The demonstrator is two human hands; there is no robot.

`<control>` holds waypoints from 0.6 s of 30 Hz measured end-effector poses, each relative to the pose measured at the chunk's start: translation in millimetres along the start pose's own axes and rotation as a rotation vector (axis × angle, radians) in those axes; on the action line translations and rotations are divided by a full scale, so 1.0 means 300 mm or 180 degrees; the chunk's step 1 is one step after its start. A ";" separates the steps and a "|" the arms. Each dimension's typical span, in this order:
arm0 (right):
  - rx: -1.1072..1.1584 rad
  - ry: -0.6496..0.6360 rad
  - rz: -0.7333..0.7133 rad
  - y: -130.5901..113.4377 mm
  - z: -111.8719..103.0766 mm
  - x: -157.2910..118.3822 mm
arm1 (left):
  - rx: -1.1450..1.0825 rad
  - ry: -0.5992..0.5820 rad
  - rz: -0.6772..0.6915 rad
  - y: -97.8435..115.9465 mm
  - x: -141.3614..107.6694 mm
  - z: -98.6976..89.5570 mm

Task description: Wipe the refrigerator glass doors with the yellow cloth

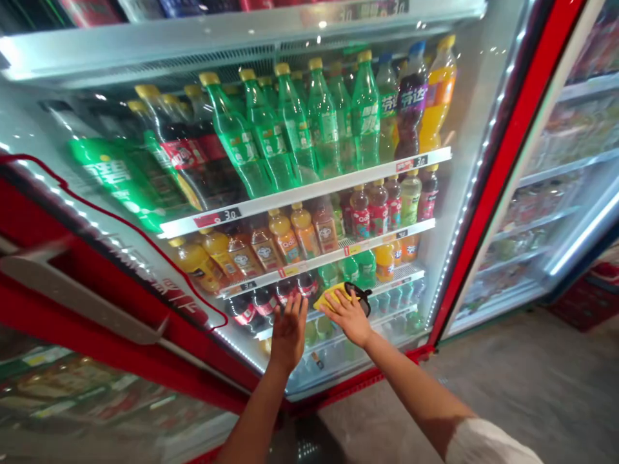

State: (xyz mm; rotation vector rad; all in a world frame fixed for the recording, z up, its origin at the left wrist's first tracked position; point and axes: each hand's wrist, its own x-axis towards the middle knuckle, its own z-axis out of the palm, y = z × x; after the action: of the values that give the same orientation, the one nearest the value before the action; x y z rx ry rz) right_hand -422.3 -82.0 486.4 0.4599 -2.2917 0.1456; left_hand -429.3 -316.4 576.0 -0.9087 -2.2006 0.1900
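Fingers spread, my left hand (289,332) is in front of the cooler's lower shelves, near dark bottles (265,301) with red labels, and holds nothing. My right hand (349,316) lies over a yellow cloth (327,296) with a black part (362,303) showing beyond the fingers. The cloth is in front of a lower shelf (400,279), just below green bottles (366,265). Whether it touches the shelf edge cannot be made out. Above, orange drinks (282,235) stand in a row, and large green bottles (290,129) fill the shelf over them.
A red cooler door (145,325) with a pale handle (77,290) stands open at the left, a thin red cord (138,231) beside it. The red cooler frame (503,167) rises at the right, next to a second cooler (556,187). Grey floor (507,380) shows below.
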 end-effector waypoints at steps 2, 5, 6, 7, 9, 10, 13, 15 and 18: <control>0.0164 -0.0157 -0.0493 0.055 -0.035 0.030 | 0.0007 -0.0027 0.0076 0.030 0.037 0.001; 0.0257 -0.0114 -0.0310 0.187 -0.102 0.037 | 0.0026 -0.0001 0.0207 0.075 0.093 0.005; 0.0249 -0.0055 0.0005 0.227 -0.115 0.017 | 0.0036 0.0034 0.0245 0.090 0.107 0.008; 0.0237 0.0010 0.0366 0.258 -0.120 -0.012 | 0.0046 0.0072 0.0264 0.104 0.118 0.012; 0.0217 0.0124 0.0991 0.281 -0.106 -0.082 | 0.0063 0.0104 0.0248 0.130 0.131 0.021; 0.0209 0.0166 0.1169 0.272 -0.089 -0.114 | 0.0065 0.0084 0.0231 0.142 0.134 0.026; 0.0184 0.0184 0.1044 0.203 -0.041 -0.144 | 0.0042 -0.0039 0.0249 0.171 0.140 0.039; 0.0204 0.0107 0.0634 0.176 -0.037 -0.106 | 0.0004 -0.0090 0.0311 0.185 0.152 0.047; 0.0270 0.0019 0.0248 0.229 -0.081 -0.035 | -0.0036 -0.0145 0.0315 0.200 0.182 0.055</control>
State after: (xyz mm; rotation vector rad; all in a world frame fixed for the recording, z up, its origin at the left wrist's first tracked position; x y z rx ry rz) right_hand -424.7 -9.4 498.1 0.4130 -2.3051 0.2833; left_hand -433.5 -233.8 572.3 -1.0301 -2.2020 0.2476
